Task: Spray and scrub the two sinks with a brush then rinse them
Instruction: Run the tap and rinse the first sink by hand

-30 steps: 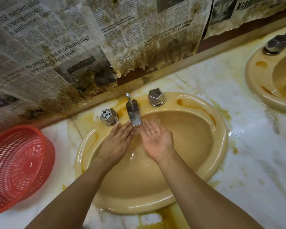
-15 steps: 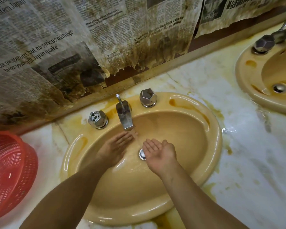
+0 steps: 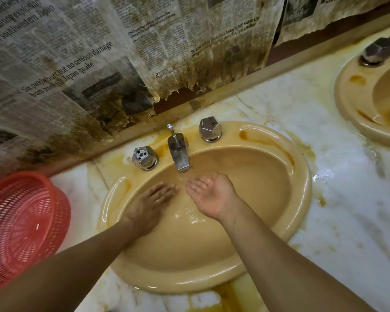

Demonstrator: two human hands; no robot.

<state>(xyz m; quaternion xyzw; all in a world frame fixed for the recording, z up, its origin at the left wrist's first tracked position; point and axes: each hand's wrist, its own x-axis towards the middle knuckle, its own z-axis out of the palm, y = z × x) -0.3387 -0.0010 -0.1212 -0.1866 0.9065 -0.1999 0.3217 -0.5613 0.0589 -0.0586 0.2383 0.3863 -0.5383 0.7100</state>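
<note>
Sink: near sink [image 3: 298, 188], yellow oval basin set in the bench [image 3: 347, 210], right under both hands; long axis runs left to right along the wall
Second sink: second sink [image 3: 351, 104] at far right, only partly in view, well apart from both hands, right hand nearer
Tap: spout [image 3: 178, 154] at back centre of near sink, water running, stream falls between the two hands
Left hand: left hand [image 3: 148, 203] palm down, fingers straight and flat on wet basin wall, just left of stream, holds nothing
Right hand: right hand [image 3: 212, 194] palm up, fingers loosely cupped, just right of stream, holds nothing
Key relation: stream lies ahead of and between the hands; right fingertips nearer the spout
Brush, spray: not in view
Step (judged): hand-rinsing near sink, likely late in task
Knobs: left knob [image 3: 143, 157], right knob [image 3: 209, 129] flank the spout, neither touched
Surface: pale marble, wet, yellow stains round both rims
Room: stained newspaper [image 3: 99, 64] on wall behind; red basket [image 3: 25, 226] on bench at left
</note>
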